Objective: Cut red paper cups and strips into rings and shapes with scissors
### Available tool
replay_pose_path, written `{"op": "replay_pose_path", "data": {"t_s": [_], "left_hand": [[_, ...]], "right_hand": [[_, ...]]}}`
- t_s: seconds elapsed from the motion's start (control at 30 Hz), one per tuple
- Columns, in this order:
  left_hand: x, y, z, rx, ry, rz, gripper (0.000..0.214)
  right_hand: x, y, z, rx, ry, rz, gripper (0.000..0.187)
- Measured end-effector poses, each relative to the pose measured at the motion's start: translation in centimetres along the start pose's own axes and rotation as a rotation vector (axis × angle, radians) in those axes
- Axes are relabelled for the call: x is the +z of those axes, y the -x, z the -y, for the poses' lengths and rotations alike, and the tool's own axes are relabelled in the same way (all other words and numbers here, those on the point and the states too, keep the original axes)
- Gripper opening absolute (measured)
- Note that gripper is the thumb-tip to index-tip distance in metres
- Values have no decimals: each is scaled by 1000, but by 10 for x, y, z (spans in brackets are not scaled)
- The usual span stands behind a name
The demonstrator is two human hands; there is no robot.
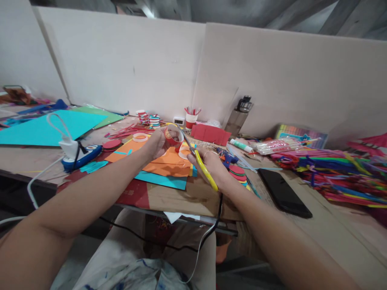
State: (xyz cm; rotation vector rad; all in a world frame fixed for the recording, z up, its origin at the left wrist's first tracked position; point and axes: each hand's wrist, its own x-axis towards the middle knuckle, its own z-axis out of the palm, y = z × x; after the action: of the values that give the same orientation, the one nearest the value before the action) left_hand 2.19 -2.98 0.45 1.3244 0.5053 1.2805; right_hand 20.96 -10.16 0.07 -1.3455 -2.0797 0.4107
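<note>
My left hand (155, 145) grips a red paper cup (175, 141) with a pale inside and gold print, its opening tilted toward me. It looks cut down, though the hand covers part of it. In my right hand (211, 163) is a pair of scissors (206, 172) with yellow handles, the blades pointing up and left beside the cup's rim. Whether the blades touch the paper is unclear. Below both hands lie orange paper sheets (165, 168) over a turquoise sheet (177, 182). A white paper ring (140, 137) rests on the orange paper to the left.
A blue power strip (81, 158) with a white plug sits left, near large turquoise card (54, 128). At the right are a black phone (284, 192), pipe cleaners (341, 177), stacked discs (237, 173) and a blue glue gun (228, 158). A bottle (238, 121) stands behind.
</note>
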Motion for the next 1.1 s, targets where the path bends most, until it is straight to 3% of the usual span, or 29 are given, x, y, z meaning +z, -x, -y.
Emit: {"op": "replay_pose_path", "data": {"t_s": [0.23, 1.1], "left_hand": [[3, 2, -4, 62, 2, -105, 21], [-1, 0, -2, 43, -16, -54, 10]], "right_hand": [[0, 1, -1, 4, -9, 9, 30], [-2, 3, 4, 17, -3, 21, 33]]}}
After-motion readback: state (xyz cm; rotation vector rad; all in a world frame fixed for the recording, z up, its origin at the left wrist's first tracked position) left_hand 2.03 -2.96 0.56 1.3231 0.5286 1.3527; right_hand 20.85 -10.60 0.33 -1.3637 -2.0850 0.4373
